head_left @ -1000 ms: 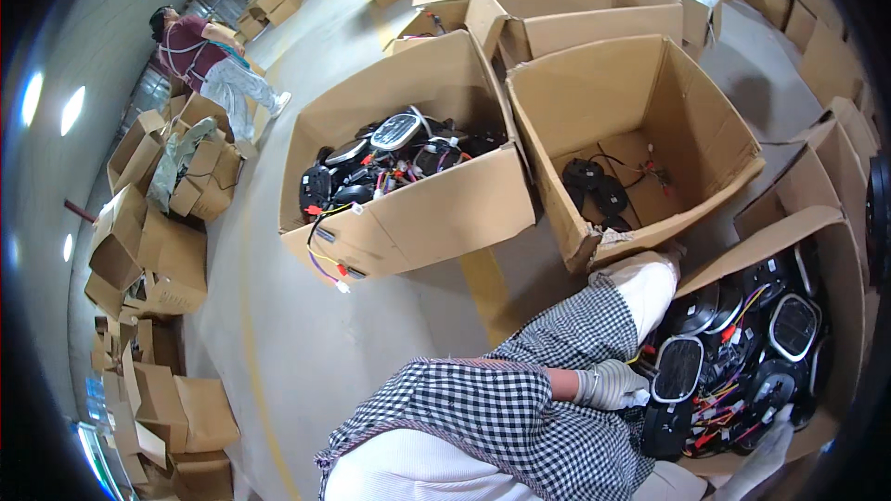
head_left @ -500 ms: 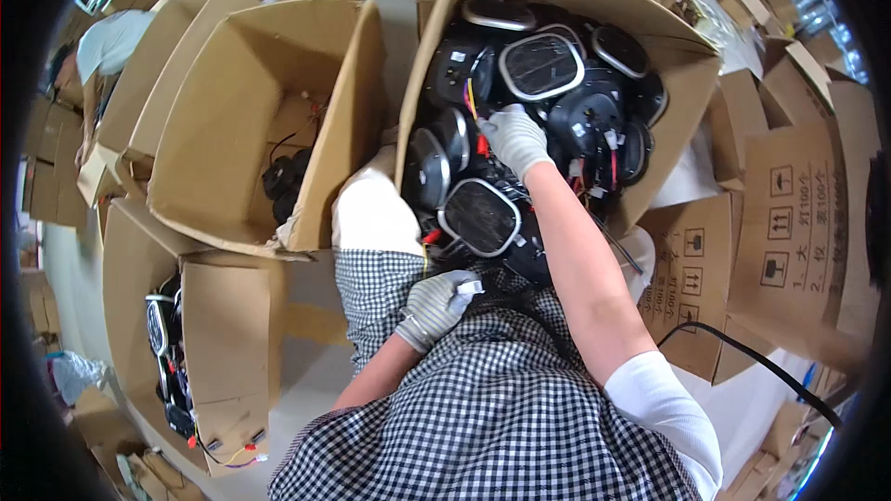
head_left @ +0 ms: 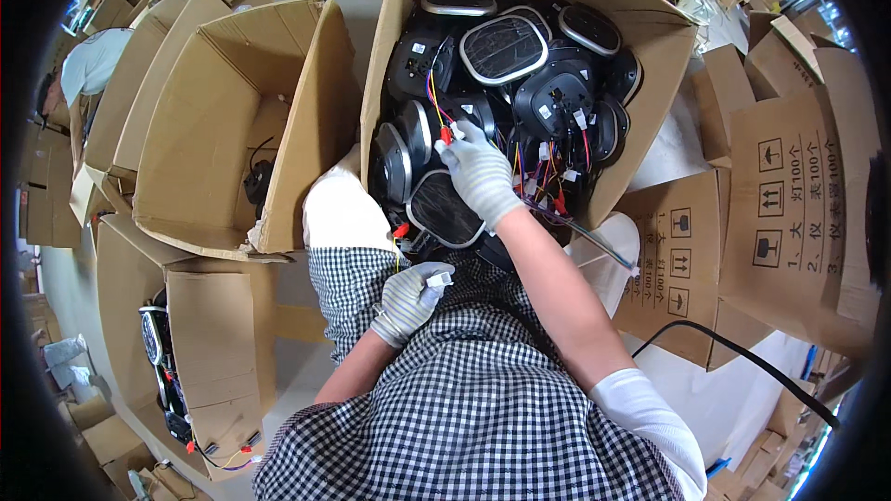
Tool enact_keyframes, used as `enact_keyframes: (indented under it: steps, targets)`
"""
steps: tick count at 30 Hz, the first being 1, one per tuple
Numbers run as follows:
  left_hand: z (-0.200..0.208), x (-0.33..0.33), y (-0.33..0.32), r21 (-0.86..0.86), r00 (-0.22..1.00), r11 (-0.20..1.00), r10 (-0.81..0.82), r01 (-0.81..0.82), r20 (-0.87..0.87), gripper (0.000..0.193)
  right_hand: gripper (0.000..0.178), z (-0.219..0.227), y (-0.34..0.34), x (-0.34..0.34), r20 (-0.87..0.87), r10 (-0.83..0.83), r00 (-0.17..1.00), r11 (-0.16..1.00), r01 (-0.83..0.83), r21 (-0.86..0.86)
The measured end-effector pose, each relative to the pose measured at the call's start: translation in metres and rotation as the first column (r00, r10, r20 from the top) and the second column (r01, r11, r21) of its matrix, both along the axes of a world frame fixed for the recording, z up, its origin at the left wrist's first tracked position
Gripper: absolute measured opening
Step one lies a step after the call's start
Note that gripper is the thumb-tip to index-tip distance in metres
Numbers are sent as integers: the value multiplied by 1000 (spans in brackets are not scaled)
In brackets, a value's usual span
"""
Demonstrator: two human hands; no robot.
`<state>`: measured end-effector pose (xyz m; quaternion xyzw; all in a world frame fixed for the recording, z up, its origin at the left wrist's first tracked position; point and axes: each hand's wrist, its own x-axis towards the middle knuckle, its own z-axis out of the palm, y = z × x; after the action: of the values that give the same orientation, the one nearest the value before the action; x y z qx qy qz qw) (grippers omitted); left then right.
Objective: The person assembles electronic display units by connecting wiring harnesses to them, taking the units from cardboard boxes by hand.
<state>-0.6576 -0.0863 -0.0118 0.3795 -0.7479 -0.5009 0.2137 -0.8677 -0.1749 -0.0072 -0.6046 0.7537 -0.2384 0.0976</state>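
Note:
In front of me a large open cardboard box [head_left: 640, 144] holds several black instrument units [head_left: 504, 46] with silver-rimmed dark panels and loose wires. Over them, my gloved right hand [head_left: 478, 172] is closed, its fingertips pinching a small white plug [head_left: 457, 131] beside a red connector [head_left: 445, 135]. Yellow and purple wires [head_left: 434, 97] run from there up to a black unit. Close to my lap, my gloved left hand [head_left: 408, 301] is closed on a white plug [head_left: 440, 280] that sticks out past thumb and fingers. Its wire is mostly hidden.
A second open carton [head_left: 200, 167] at the left has a small black part [head_left: 258, 182] inside. Below it, another carton [head_left: 215, 343] contains black units. Printed cartons [head_left: 789, 213] stand at the right, near a black cable [head_left: 742, 348] and a thin metal rod [head_left: 594, 243]. A person [head_left: 93, 60] bends at far left.
My right hand has drawn back a little toward me over the units, with the red connector at its fingertips. My left hand keeps its plug. The whole view has shifted slightly.

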Motion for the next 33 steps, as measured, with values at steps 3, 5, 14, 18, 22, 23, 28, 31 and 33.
enact_keyframes:
  steps: [3,5,14,18,22,23,28,31,33]
  targets:
    - [1,-4,-1,103,994,995,-16,5,105,52,22,-36,-35,-6,719,-210,662,969,238,65]
    - [-3,0,1,96,996,995,-1,-7,86,53,22,-35,-42,-21,265,-132,955,985,96,146]
    - [25,-3,-12,-578,997,812,79,-79,-26,33,23,49,68,-24,158,223,962,974,-213,-79]
    - [56,-33,-40,-725,991,686,-128,62,-36,46,25,73,119,-10,286,480,829,877,-442,-188]
    - [57,-47,-43,-633,885,664,-458,398,75,52,35,65,154,-16,771,448,452,836,-517,-182]
    - [55,-46,-39,-566,840,669,-536,482,82,49,35,64,163,-14,783,432,448,845,-504,-178]
    - [41,-38,-31,-422,938,845,-345,327,37,41,45,63,184,-5,1000,19,-15,986,-163,-21]
    - [30,-38,-25,15,962,989,-138,146,-235,48,46,64,181,-22,968,-200,150,972,-95,216]
    - [32,-39,-27,67,962,982,-157,176,-222,44,43,50,179,-23,919,-34,394,987,-130,93]
